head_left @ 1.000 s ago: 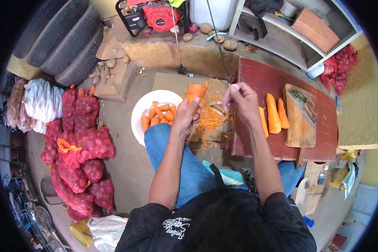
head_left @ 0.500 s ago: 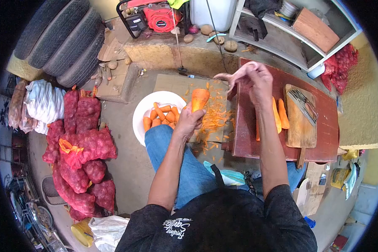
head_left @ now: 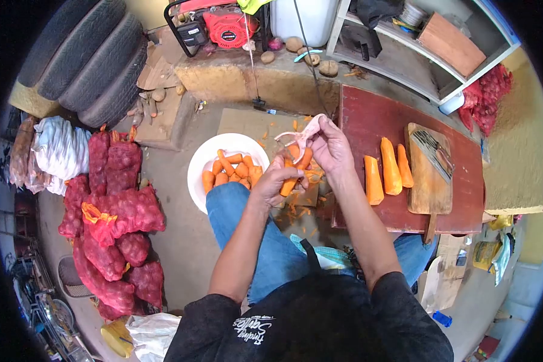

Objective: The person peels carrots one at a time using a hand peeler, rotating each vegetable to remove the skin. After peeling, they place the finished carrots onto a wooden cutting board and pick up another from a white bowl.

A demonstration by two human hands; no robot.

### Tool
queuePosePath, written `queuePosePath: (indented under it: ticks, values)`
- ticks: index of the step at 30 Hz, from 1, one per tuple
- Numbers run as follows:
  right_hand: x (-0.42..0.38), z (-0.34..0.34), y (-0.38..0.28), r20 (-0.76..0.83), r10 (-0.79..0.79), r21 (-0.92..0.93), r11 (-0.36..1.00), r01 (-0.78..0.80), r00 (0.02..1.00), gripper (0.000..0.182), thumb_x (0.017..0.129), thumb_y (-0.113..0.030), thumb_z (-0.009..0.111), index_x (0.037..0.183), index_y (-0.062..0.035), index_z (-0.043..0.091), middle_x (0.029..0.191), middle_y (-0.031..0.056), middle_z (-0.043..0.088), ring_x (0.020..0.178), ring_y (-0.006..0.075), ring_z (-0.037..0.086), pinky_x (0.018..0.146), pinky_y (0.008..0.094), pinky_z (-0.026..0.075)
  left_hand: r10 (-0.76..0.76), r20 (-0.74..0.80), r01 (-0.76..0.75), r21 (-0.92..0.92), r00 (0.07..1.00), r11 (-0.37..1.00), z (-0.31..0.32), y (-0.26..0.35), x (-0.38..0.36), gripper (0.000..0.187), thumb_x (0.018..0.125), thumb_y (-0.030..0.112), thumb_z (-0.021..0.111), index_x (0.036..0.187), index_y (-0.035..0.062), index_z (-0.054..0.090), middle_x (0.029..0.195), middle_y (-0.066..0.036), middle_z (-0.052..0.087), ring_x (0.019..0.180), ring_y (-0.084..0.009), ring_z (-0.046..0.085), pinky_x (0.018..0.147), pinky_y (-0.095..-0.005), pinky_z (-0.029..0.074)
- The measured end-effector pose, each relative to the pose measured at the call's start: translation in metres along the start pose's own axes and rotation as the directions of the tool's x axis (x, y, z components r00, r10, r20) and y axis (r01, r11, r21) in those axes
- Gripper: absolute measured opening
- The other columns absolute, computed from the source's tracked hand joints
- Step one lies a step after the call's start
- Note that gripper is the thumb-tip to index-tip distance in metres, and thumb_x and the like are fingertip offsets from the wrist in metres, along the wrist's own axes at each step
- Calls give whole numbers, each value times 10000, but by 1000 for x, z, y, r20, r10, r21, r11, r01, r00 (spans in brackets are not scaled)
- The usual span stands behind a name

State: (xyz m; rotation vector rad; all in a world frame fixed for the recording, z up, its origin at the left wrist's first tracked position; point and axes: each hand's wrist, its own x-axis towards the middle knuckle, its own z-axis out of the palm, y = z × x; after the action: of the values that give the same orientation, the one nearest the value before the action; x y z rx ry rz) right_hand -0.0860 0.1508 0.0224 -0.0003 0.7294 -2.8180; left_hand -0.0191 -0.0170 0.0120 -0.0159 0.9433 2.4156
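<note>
My left hand (head_left: 277, 180) is closed around an orange carrot (head_left: 289, 181), held over the floor between my knees. In my right hand (head_left: 330, 146) is a pale pink peeler (head_left: 308, 131), pinched by its handle with its head against the upper part of the carrot. Left of my hands, a white bowl (head_left: 200, 158) holds several short orange carrots (head_left: 226, 166). On the red table (head_left: 368, 114) to the right lie three peeled carrots (head_left: 391, 169), beside a wooden board (head_left: 429, 196) with a knife (head_left: 443, 158) on it. Orange peelings (head_left: 295, 211) are scattered on the floor below.
Red net sacks of onions (head_left: 127, 211) are piled at the left, below stacked tires (head_left: 90, 66). A red generator (head_left: 228, 29) stands on the back ledge (head_left: 247, 84). To its right is a metal shelf (head_left: 392, 51). Cardboard (head_left: 241, 123) lies beneath the peelings.
My right hand has come down and left with the peeler, onto the carrot. The carrot in my left hand is lower and tilted differently. The carrots on the table are now uncovered.
</note>
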Motion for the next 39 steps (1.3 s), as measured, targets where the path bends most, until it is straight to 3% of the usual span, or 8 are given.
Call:
queuePosePath:
  ticks: [4, 5, 6, 11, 26, 30, 33, 39]
  values:
    - [11, -4, -10, -65, -96, 51, 994, 100, 993, 138, 979, -206, 639, 917, -84, 620, 849, 47, 660, 830, 189, 654, 832, 418, 546, 83, -30, -87, -170, 996, 981, -8, 7, -2, 617, 861, 73, 577, 1429, 175, 361, 1097, -183, 595, 686, -232, 633, 475, -320, 507]
    - [14, -6, -19, 128, -133, -4, 991, 135, 983, 126, 979, -198, 637, 917, -92, 613, 849, 36, 657, 833, 180, 651, 837, 413, 542, 117, -55, -128, -268, 992, 955, -5, 8, -4, 479, 962, 225, 543, 1416, 205, 393, 1068, -173, 607, 660, -223, 606, 449, -289, 484]
    - [10, 2, -23, -64, -175, 11, 984, 176, 982, 126, 984, -199, 633, 940, -87, 598, 850, 40, 652, 817, 178, 652, 823, 400, 556, 113, -69, -128, -296, 991, 947, -9, 10, -4, 437, 986, 285, 519, 1402, 205, 411, 1054, -167, 612, 647, -220, 605, 434, -287, 477]
    - [-14, 36, -15, 59, -102, -482, 868, 118, 993, 168, 985, -213, 647, 1009, -62, 577, 909, 65, 666, 778, 162, 666, 689, 341, 597, 37, -141, -82, -332, 989, 940, -37, 1, 10, 422, 1045, 509, 418, 1321, 198, 490, 979, -140, 623, 554, -197, 583, 350, -265, 429]
    - [14, 15, -39, 123, -167, -811, 552, 196, 978, 118, 999, -130, 602, 946, -38, 551, 862, 113, 687, 728, 205, 713, 622, 331, 622, 27, -237, -78, -208, 971, 975, -31, 1, 8, 332, 1072, 429, 367, 1246, 173, 488, 900, -150, 613, 477, -200, 551, 302, -264, 404]
    - [13, 35, -63, 155, -209, -651, 713, 259, 966, 150, 1006, -147, 596, 923, -25, 568, 845, 139, 689, 689, 211, 709, 615, 333, 624, 52, -300, -102, -153, 953, 983, -22, 6, 2, 337, 1077, 409, 360, 1256, 158, 494, 881, -144, 605, 450, -193, 532, 294, -261, 390]
    - [-2, 38, -28, 104, -4, -799, 595, 86, 995, 97, 970, -106, 627, 978, -17, 587, 814, 84, 681, 691, 170, 699, 590, 319, 616, 46, -293, -76, -90, 955, 993, -16, 7, 5, 347, 1078, 400, 359, 1257, 139, 500, 866, -140, 596, 432, -186, 514, 288, -259, 377]
    - [27, -5, -61, 15, -181, -679, 720, 143, 983, 204, 1024, -179, 558, 944, 9, 564, 809, 153, 689, 637, 220, 705, 569, 327, 619, 95, -206, -121, -118, 974, 986, -24, 8, -5, 366, 1071, 417, 388, 1284, 147, 514, 896, -152, 617, 455, -177, 518, 301, -250, 371]
